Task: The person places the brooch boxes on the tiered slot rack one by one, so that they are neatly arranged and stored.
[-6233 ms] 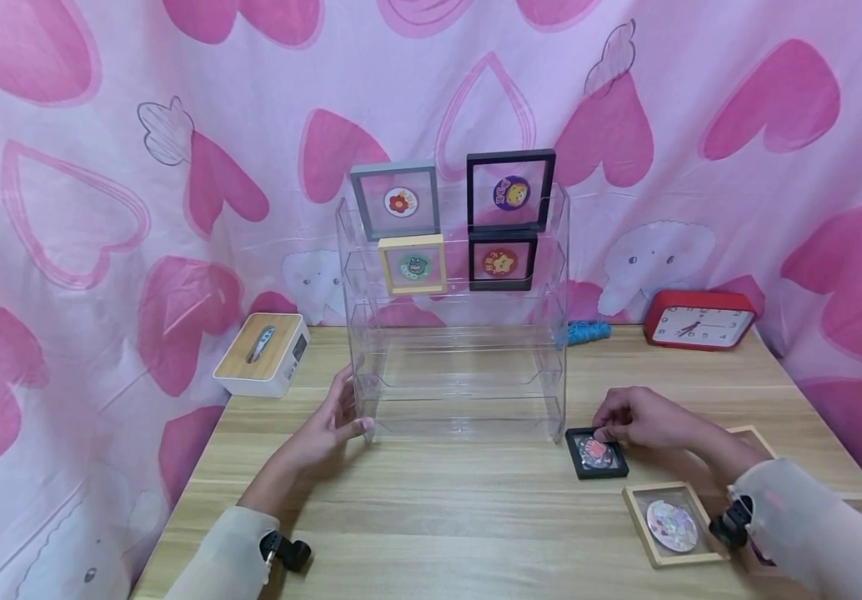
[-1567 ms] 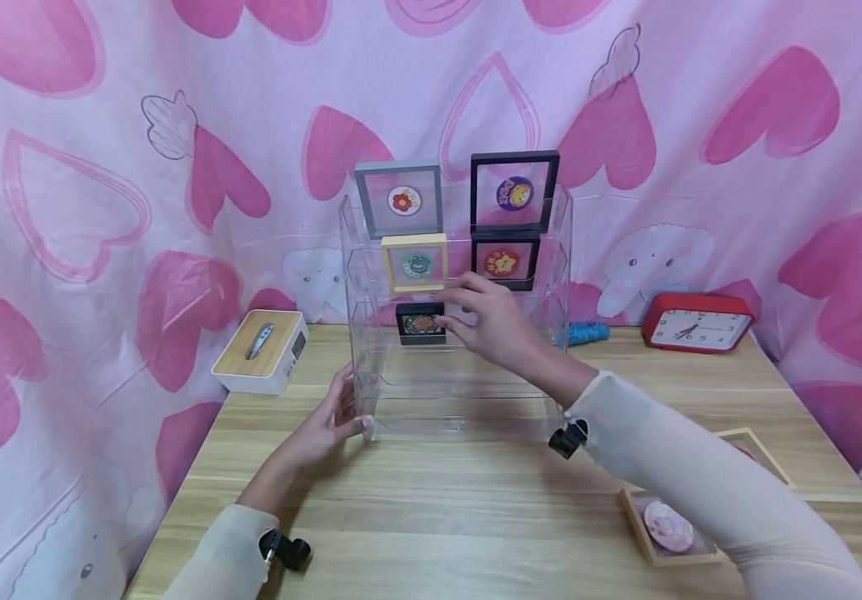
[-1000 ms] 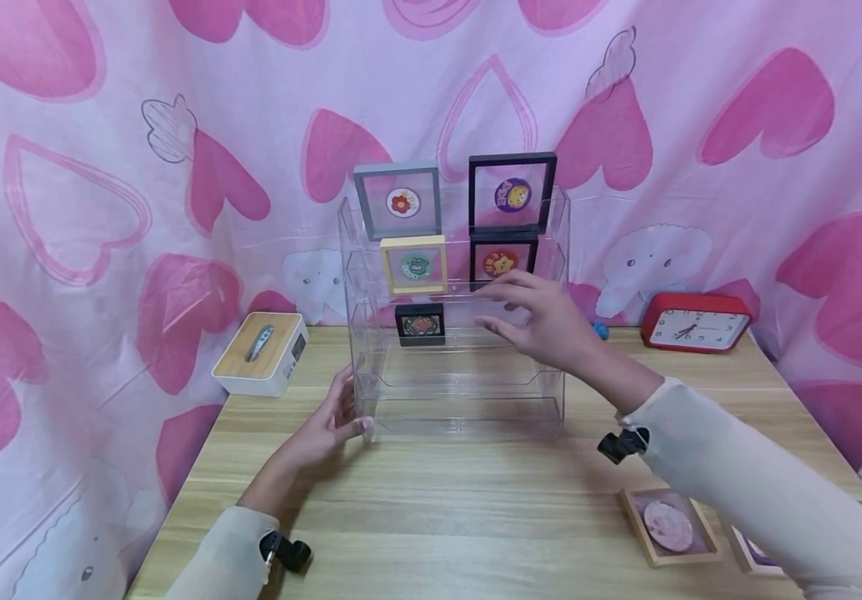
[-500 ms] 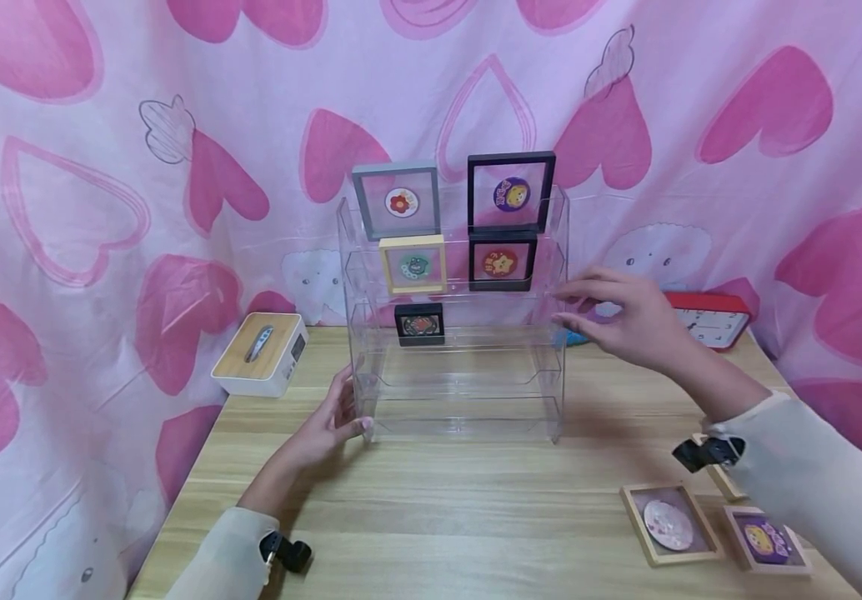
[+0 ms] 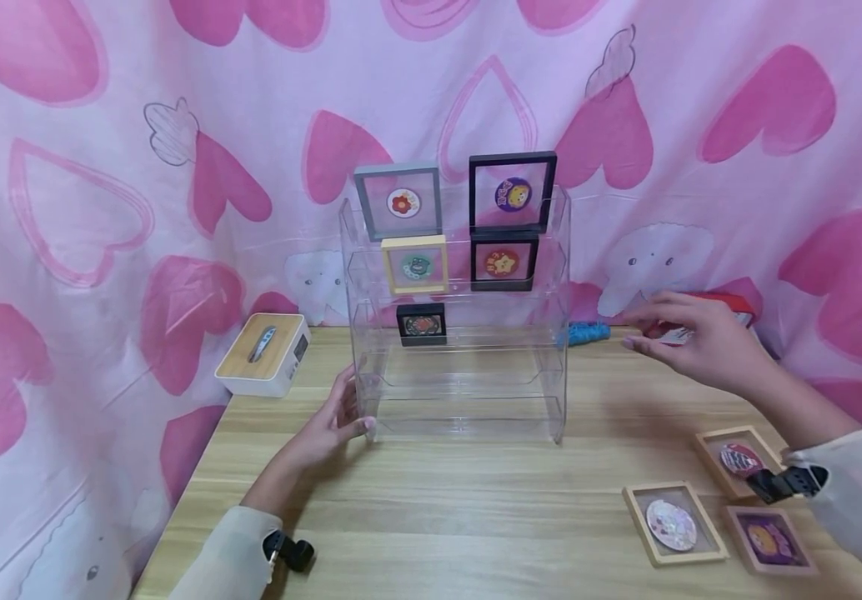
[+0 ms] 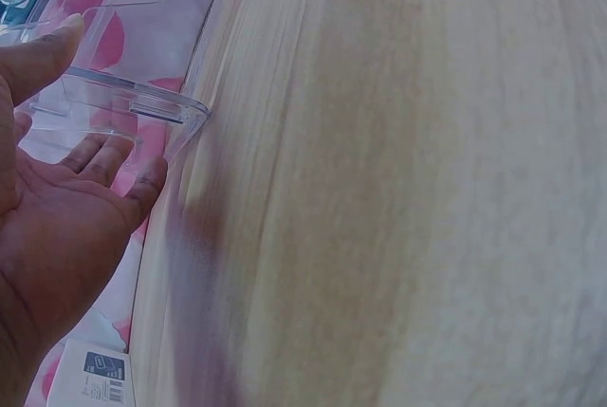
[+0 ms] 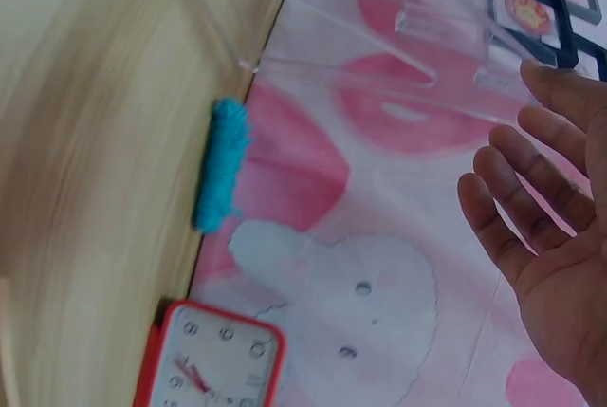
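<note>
A clear tiered rack (image 5: 458,425) stands mid-table. My left hand (image 5: 326,429) holds its lower left side, thumb in front and fingers round the edge; the left wrist view shows this hand (image 6: 66,208) at the rack's corner (image 6: 190,113). On the top tier are a grey frame (image 5: 363,204) and a large black frame (image 5: 474,196). Below sit a cream frame (image 5: 388,268) and a black frame (image 5: 533,262), and lower left a small black frame (image 5: 422,339). My right hand (image 5: 709,342), fingers relaxed and holding nothing, hovers right of the rack, before the clock.
Three framed badges lie at the right: a wooden frame (image 5: 641,527), a second one (image 5: 712,467) partly behind the wrist camera, and a pinkish one (image 5: 742,542). Behind are blue cord (image 5: 587,332) and a red clock (image 7: 280,360). A white box (image 5: 258,385) stands back left.
The small black frame went from the table onto the rack's third tier. My right hand let go of it and moved away to the right, uncovering the framed badges. The left hand stayed put.
</note>
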Motion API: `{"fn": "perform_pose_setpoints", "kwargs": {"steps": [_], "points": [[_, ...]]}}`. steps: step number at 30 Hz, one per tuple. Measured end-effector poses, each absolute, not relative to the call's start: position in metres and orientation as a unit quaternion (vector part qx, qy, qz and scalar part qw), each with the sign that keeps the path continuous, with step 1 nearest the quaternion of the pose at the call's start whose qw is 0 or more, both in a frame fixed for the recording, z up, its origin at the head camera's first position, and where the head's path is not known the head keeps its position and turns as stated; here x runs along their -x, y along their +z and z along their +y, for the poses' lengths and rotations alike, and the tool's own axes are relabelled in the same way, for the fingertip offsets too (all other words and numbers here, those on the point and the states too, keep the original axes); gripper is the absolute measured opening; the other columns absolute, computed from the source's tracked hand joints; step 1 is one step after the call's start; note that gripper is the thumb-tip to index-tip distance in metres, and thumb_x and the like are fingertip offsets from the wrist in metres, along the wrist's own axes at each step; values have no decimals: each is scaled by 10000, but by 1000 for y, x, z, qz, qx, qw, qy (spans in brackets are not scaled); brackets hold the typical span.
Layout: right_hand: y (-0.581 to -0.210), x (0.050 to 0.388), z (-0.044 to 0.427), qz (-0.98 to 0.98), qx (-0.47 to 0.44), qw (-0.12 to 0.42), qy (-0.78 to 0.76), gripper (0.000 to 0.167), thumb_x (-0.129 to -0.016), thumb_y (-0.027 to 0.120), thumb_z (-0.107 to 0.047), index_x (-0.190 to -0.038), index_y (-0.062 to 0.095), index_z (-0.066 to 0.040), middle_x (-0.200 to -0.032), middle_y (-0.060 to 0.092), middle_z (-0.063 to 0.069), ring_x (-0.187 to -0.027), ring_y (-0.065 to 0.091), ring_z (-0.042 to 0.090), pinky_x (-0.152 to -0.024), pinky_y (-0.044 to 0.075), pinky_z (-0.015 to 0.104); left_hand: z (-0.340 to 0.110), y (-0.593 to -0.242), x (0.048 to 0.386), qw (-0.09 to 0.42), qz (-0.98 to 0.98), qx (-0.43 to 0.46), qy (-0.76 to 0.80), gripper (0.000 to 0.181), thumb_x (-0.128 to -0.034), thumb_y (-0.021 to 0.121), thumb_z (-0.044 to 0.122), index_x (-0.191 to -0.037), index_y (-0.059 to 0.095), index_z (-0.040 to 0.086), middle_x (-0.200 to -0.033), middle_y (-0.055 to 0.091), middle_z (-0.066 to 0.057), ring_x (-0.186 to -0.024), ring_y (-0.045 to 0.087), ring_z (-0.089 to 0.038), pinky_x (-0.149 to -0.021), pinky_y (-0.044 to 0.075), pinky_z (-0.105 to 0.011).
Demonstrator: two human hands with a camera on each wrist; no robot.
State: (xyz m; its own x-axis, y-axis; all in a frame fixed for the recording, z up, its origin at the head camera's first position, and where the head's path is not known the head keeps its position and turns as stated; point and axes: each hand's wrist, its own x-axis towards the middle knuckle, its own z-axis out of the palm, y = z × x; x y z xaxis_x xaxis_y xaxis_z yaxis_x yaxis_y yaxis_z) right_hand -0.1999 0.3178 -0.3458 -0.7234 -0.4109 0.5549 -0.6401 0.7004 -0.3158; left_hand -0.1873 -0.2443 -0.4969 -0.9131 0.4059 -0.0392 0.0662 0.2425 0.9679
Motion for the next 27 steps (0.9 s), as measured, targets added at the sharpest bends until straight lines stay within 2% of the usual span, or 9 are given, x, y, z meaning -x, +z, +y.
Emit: {"fn": "perform_pose_setpoints", "kwargs": {"steps": [6,11,15,19,27], "points": [[-359,191,336,-900,-288,209,252,461,-697,1024,-20,-1062,865,-251,-973,748,-128,-806,680,-35,-713,555,63,-244,-498,188,141,774,-157,597,976,-1086,650,41,-1758,56,427,-1847,158,-227,-1708,161,-498,-1378,103,-697],[-374,179,354,-911,-280,168,252,425,-728,1016,-50,-1080,852,-222,-999,770,-92,-806,699,-36,-728,581,81,-244,-498,188,137,773,-166,597,998,-1080,651,29,-1759,44,437,-1848,137,-242,-1708,149,-502,-1376,105,-696],[-389,170,371,-919,-277,136,246,425,-753,1009,-75,-1094,834,-258,-987,772,-162,-816,692,-57,-721,598,101,-244,-498,188,137,772,-165,599,995,-1075,657,31,-1760,49,422,-1848,130,-243,-1709,140,-502,-1375,105,-695],[-404,163,384,-916,-292,121,246,447,-737,1000,-15,-1066,831,-266,-969,766,-207,-793,681,-61,-676,596,119,-244,-497,188,138,772,-159,599,973,-1077,665,49,-1760,63,394,-1848,145,-234,-1712,140,-491,-1376,111,-690],[-427,139,414,-920,-278,57,272,426,-774,949,47,-1016,818,-277,-938,785,-166,-800,662,-80,-638,573,126,-244,-498,188,140,775,-146,598,985,-1063,705,94,-1757,81,408,-1845,182,-214,-1710,168,-484,-1385,121,-670]]}}
